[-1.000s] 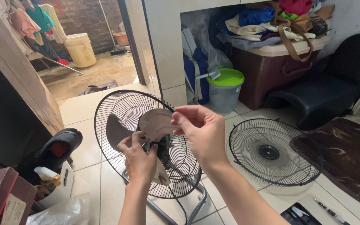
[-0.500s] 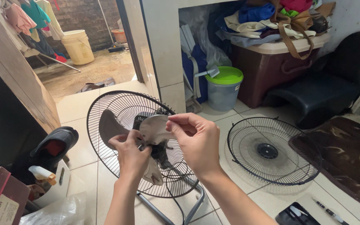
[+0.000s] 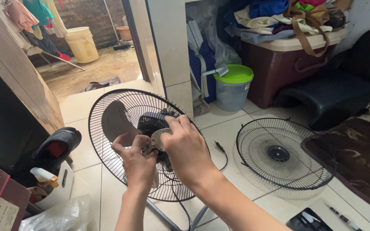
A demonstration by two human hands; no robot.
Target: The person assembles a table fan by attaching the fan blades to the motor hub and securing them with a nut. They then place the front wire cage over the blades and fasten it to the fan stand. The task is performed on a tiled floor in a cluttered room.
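The right hand (image 3: pixel 185 147) covers most of the fan blade (image 3: pixel 117 122) hub, hiding its grip there.

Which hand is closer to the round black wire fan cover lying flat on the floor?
The right hand. It grips the grey fan blades at the hub, on the side facing the black wire fan cover. The left hand is farther away, behind the right.

We see a floor fan whose rear grille (image 3: pixel 108 107), a round black wire cage, stands tilted back on a grey tubular stand (image 3: pixel 168 218) on the pale tiled floor. Inside it sits the fan blade (image 3: pixel 115 120), grey-brown and dusty, with one broad lobe showing clear at upper left, the others mostly hidden. The dark motor housing (image 3: pixel 150 124) lies just behind the hub. The detached front grille (image 3: pixel 285 154) lies flat on the tiles, well apart to the right.
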